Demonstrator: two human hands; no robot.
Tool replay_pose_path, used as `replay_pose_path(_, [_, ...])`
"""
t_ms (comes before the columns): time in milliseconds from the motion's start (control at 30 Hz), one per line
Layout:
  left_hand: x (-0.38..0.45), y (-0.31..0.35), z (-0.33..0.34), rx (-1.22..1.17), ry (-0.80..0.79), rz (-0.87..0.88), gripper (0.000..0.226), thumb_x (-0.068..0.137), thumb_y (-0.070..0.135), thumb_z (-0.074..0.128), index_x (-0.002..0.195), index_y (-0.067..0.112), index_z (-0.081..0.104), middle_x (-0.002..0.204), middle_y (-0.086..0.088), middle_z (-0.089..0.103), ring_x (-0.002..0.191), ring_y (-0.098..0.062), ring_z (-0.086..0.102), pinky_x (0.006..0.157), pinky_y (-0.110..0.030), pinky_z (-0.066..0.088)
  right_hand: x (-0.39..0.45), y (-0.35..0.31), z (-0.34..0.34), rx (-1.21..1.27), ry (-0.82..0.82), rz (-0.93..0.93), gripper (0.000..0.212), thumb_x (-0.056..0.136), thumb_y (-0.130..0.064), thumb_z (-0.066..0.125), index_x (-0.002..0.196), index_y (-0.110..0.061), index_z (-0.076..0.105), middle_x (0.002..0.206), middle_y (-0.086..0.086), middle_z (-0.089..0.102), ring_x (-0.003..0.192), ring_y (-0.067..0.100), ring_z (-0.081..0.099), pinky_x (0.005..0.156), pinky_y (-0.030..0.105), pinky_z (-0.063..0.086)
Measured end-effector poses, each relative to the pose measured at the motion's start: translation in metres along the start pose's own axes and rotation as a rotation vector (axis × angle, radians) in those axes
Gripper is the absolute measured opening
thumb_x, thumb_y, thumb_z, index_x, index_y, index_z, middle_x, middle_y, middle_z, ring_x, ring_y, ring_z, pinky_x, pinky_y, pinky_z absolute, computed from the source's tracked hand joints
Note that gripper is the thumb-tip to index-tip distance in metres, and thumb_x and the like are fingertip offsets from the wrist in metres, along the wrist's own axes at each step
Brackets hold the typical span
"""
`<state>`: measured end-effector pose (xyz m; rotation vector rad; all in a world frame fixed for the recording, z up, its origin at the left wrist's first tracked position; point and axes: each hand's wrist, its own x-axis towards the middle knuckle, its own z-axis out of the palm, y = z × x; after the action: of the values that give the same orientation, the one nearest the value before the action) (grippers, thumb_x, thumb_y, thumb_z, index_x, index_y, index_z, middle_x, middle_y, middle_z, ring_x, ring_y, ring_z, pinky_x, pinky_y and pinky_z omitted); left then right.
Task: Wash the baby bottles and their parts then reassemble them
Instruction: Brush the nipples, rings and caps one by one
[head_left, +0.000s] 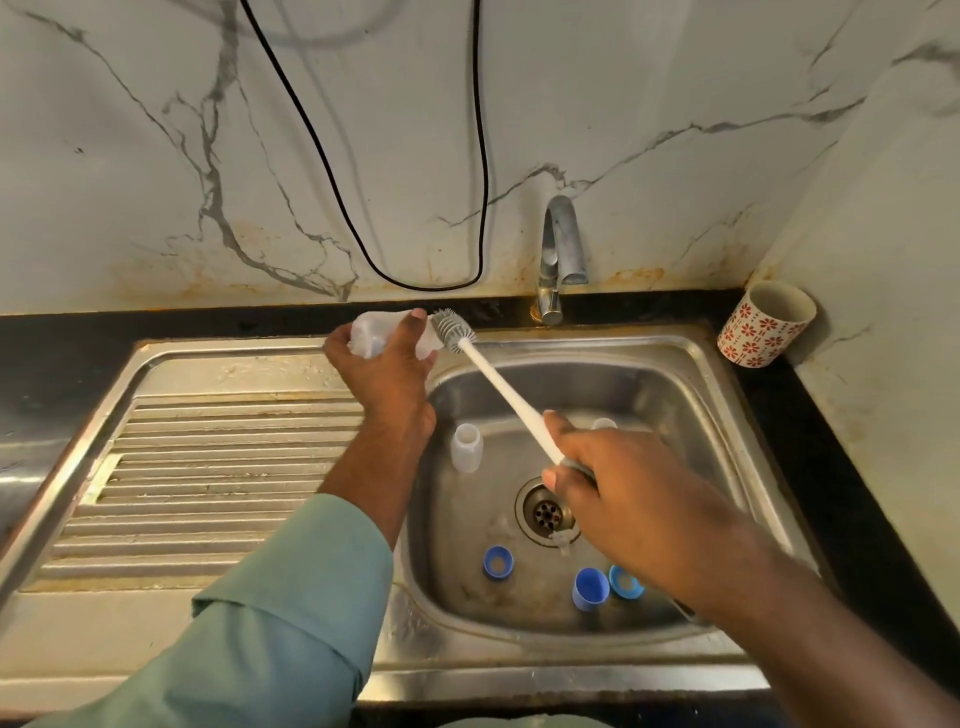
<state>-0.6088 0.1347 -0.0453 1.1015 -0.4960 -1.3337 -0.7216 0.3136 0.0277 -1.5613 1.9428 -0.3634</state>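
My left hand (387, 364) grips a clear baby bottle (371, 332) lying sideways above the sink's back left corner, its mouth pointing right. My right hand (587, 467) holds the white handle of a bottle brush (496, 384); the grey bristle head sits just outside the bottle's mouth. A second clear bottle (466, 447) stands upright in the steel sink basin (649, 374). A blue ring (498, 562), a blue cap (590, 588) and another blue ring (625, 581) lie near the basin's front. A small clear part (562, 539) rests by the drain.
The ribbed draining board (208, 478) stretches to the left of the basin. A chrome tap (558, 260) stands behind the sink, no water running. A patterned red-and-white cup (763, 325) sits on the black counter at the back right. A black cable (363, 249) hangs on the marble wall.
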Motion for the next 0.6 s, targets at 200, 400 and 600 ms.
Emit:
replay_pose_path(200, [0.005, -0.001, -0.002, 0.059, -0.018, -0.011, 0.061, 0.078, 0.006, 0.082, 0.116, 0.031, 0.041, 0.117, -0.004, 0.049, 0.110, -0.029, 0.058, 0.074, -0.038, 0.062, 0.005, -0.008, -0.002, -0.100, 0.003, 0.002, 0.049, 0.103, -0.031, 0.041, 0.150, -0.024, 0.030, 0.087, -0.006, 0.058, 0.074, 0.012, 0.063, 0.071, 0.033, 0.057])
replay_pose_path(400, [0.007, -0.002, -0.002, 0.084, -0.028, -0.017, 0.060, 0.077, 0.006, 0.082, 0.117, 0.027, 0.042, 0.120, -0.008, 0.050, 0.109, -0.029, 0.059, 0.070, -0.035, 0.061, 0.013, -0.015, 0.001, -0.172, -0.002, 0.024, 0.045, 0.103, -0.027, 0.042, 0.146, -0.020, 0.035, 0.102, 0.002, 0.062, 0.081, 0.016, 0.063, 0.074, 0.035, 0.057])
replay_pose_path(600, [0.012, 0.010, 0.007, -0.017, -0.054, -0.065, 0.057, 0.076, 0.001, 0.081, 0.116, 0.025, 0.048, 0.127, -0.015, 0.050, 0.109, -0.036, 0.060, 0.070, -0.040, 0.062, 0.007, -0.024, -0.001, -0.216, 0.015, -0.021, 0.049, 0.103, -0.021, 0.041, 0.149, -0.017, 0.028, 0.108, 0.004, 0.056, 0.092, 0.021, 0.062, 0.080, 0.037, 0.055])
